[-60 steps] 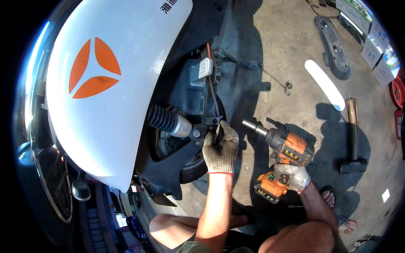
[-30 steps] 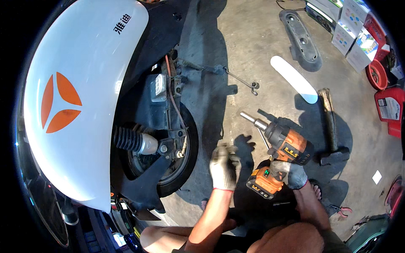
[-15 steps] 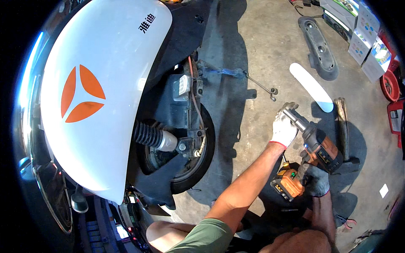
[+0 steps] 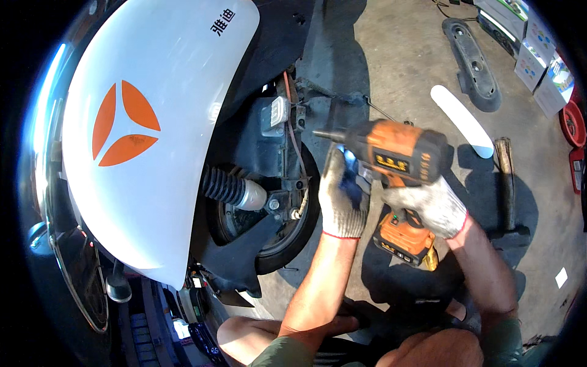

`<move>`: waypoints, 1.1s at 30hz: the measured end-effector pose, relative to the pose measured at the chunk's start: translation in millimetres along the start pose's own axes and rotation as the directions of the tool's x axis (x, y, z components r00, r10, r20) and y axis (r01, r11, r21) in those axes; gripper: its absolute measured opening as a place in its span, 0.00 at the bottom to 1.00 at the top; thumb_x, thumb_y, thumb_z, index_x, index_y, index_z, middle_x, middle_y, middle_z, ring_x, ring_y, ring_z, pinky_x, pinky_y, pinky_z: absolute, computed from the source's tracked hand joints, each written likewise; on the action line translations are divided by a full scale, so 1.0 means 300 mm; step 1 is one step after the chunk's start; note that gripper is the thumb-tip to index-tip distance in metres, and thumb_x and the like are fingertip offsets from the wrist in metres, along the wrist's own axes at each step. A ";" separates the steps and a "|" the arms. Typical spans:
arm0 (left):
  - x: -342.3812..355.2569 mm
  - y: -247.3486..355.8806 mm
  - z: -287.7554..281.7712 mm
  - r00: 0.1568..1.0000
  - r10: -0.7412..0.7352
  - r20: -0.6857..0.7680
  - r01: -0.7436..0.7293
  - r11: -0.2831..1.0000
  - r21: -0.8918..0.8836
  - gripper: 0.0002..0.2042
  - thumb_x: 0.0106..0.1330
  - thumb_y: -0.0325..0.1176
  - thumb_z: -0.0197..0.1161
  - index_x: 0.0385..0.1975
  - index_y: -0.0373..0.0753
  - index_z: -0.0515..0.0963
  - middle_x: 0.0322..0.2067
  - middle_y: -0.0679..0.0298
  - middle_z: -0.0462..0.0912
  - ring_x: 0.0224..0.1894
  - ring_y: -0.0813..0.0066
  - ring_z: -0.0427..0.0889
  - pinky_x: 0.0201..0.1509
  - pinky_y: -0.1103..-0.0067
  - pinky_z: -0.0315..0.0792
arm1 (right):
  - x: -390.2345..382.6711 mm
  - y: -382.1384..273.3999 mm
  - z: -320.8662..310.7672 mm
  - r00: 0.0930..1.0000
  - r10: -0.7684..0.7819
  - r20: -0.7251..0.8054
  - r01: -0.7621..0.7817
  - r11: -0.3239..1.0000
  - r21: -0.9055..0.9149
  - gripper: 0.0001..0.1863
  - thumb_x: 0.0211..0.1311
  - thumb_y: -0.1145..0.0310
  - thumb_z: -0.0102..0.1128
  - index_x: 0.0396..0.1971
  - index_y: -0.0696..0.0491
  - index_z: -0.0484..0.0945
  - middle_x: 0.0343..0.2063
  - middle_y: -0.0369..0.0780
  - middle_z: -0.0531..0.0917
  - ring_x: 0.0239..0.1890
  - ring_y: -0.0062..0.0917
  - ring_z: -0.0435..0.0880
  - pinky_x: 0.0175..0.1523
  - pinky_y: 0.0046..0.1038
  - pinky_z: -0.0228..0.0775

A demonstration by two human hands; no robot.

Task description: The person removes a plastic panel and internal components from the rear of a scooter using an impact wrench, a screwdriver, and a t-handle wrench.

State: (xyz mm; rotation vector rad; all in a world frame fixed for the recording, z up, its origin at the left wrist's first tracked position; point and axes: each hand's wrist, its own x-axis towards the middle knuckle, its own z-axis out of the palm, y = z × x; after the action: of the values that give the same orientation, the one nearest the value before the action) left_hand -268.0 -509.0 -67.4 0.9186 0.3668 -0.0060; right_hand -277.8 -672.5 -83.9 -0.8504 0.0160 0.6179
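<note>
My right hand (image 4: 431, 205) is closed around the handle of an orange and black cordless impact wrench (image 4: 397, 153), held level above the floor. Its metal nose points left, toward the rear wheel (image 4: 309, 214) of a white scooter (image 4: 165, 55). Under and beside that nose is my left hand (image 4: 342, 202), fingers stretched upward and partly hidden by the tool. A bluish light falls on its palm. Both hands wear white knitted gloves with dark, soiled palms. Left of the hands, the scooter's black shock absorber spring (image 4: 223, 185) and a hub bolt (image 4: 274, 203) are exposed.
A hammer (image 4: 506, 183) with a wooden handle lies on the right. Beyond it are a white curved strip (image 4: 461, 119) and a long dark plastic cover (image 4: 472, 64). Boxes (image 4: 541, 61) and a red round container (image 4: 573, 122) stand at the far right. A thin metal rod (image 4: 380, 110) lies near the wheel.
The impact wrench has swung up and left, its nose turning toward the scooter. My left hand has come off the nose's tip and moved left. My view has shifted slightly.
</note>
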 end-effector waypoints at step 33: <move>0.066 0.166 0.040 0.984 0.073 0.163 -0.064 0.996 -0.060 0.17 0.69 0.24 0.48 0.57 0.32 0.64 0.52 0.58 0.75 0.53 0.70 0.75 0.60 0.75 0.69 | 0.186 -0.137 0.092 0.986 0.113 0.121 -0.047 0.891 -0.451 0.15 0.55 0.65 0.66 0.40 0.55 0.78 0.20 0.35 0.79 0.19 0.17 0.76 0.25 0.21 0.70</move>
State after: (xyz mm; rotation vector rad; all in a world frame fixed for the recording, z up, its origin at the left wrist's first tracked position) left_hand -237.7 -484.9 -28.5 0.8695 0.1804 -0.0093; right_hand -216.7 -645.4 -50.8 -1.2543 -0.2325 0.7754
